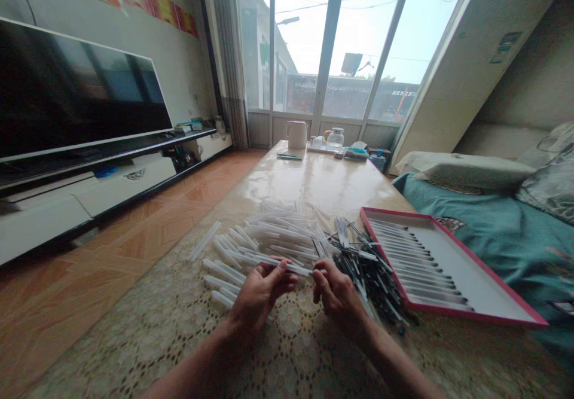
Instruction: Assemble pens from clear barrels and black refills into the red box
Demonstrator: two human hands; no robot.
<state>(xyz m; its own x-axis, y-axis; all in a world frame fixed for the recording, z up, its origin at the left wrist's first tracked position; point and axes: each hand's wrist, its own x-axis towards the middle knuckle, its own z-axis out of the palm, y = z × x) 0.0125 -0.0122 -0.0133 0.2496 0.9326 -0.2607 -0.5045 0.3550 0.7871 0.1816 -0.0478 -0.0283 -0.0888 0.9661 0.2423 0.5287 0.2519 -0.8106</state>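
A slim white pen barrel [299,270] lies nearly level between my two hands, just above the near part of the table. My left hand [262,291] is closed on its left part, thumb on top. At the other end, the fingertips of my right hand [335,291] pinch the tip, where a small dark part shows. Beyond my left hand spreads a loose heap of white pen barrels [278,231]. To the right of my right hand is a tangled pile of thin black-and-white pen parts [365,270]. Finished-looking pens with dark ends [419,261] lie in a row inside a shallow red-rimmed box [488,267].
A patterned cloth covers the long table [287,339]. At its far end stand a pale kettle [296,134], a glass jug [335,138] and a tissue pack [356,153]. A sofa with a teal cover [493,213] flanks the right side; a television [81,88] is at left.
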